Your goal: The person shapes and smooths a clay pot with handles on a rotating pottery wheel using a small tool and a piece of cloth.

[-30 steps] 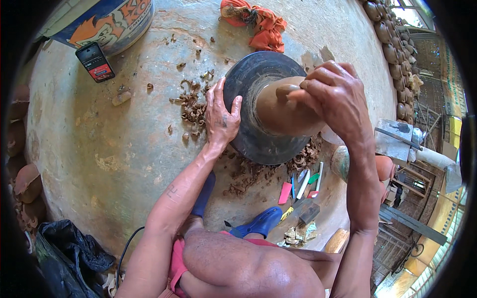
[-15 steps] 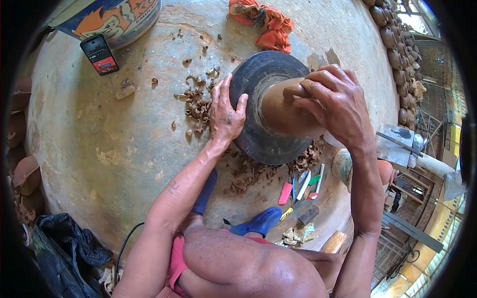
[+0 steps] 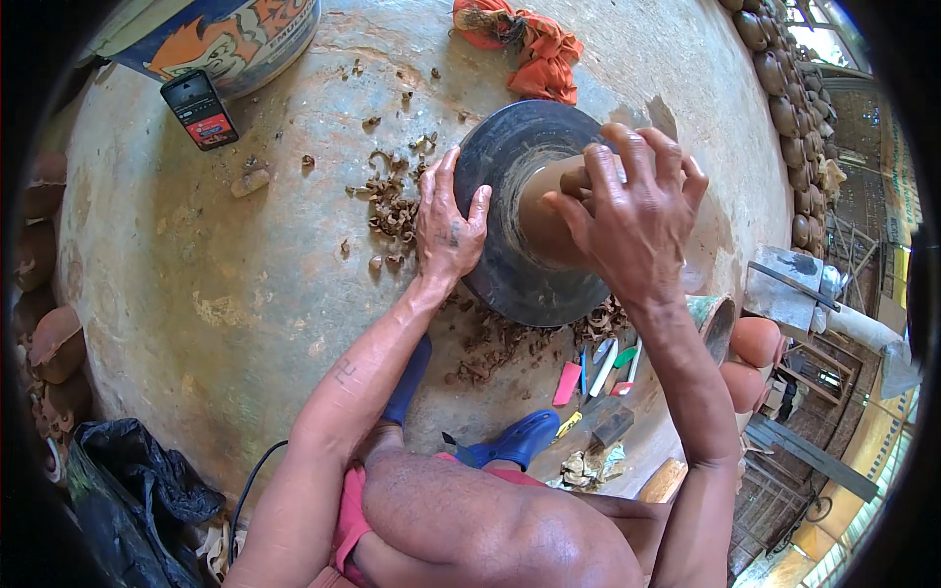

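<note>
Atop a dark wheel (image 3: 534, 302), a clay pot (image 3: 547, 235) sits partly hidden by the right hand (image 3: 629, 218), whose grip cannot be told; the spread left hand (image 3: 450, 225) rests at the wheel's edge, near curled shavings (image 3: 394, 214).

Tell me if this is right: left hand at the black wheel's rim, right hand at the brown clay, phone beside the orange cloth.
Only the phone is wrong: the head view shows it by the bucket. The left hand is at the rim of the black wheel, the right hand at the brown clay.
</note>
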Demonstrator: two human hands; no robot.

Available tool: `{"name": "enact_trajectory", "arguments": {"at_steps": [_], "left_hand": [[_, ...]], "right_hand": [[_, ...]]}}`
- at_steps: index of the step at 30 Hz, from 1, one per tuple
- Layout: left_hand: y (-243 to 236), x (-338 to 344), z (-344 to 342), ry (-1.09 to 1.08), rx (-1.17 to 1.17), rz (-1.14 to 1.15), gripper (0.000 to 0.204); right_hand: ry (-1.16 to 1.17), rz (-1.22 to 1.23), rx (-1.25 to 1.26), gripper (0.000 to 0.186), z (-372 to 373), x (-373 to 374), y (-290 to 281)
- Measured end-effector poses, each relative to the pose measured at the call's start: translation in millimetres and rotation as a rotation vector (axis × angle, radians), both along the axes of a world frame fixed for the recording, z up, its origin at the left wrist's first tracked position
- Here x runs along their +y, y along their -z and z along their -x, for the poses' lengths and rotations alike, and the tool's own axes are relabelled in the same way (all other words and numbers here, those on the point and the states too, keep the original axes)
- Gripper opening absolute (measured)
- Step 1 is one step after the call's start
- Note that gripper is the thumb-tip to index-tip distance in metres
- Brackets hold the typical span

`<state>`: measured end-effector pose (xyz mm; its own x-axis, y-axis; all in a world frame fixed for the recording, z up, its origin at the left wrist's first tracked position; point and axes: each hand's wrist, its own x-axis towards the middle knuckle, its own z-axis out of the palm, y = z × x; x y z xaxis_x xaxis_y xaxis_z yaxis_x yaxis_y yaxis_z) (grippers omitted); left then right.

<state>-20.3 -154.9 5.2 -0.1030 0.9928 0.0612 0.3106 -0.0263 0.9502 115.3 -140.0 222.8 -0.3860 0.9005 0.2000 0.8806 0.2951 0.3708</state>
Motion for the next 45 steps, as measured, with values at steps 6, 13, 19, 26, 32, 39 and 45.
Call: {"name": "enact_trajectory", "arguments": {"at_steps": [6,13,19,26,32,39,45], "left_hand": [[-2,0,-1,0.001,-0.018,0.011,0.068],[4,-2,5,-0.006,-0.021,0.011,0.068],[-4,2,1,0.018,-0.028,0.014,0.068],[0,1,1,0.013,-0.008,0.004,0.068],[1,-6,22,0.019,-0.012,0.063,0.060],[-105,-17,67,0.251,-1.146,0.167,0.079],[-133,-4,67,0.776,-1.372,0.153,0.100]], "right_hand": [[0.026,-0.073,0.025,0.032,4,0,7],[0.065,-0.123,0.221,0.020,-1,6,-6],[0.081,0.001,0.044,0.038,-3,-25,-12],[0.098,-0.131,0.024,0.024,-9,-34,-44],[0.210,-0.073,0.633,0.007,-7,-71,-64],[0.161,0.637,1.091,0.068,46,-130,17],[0.222,0.618,1.058,0.062,53,-136,25]]}}
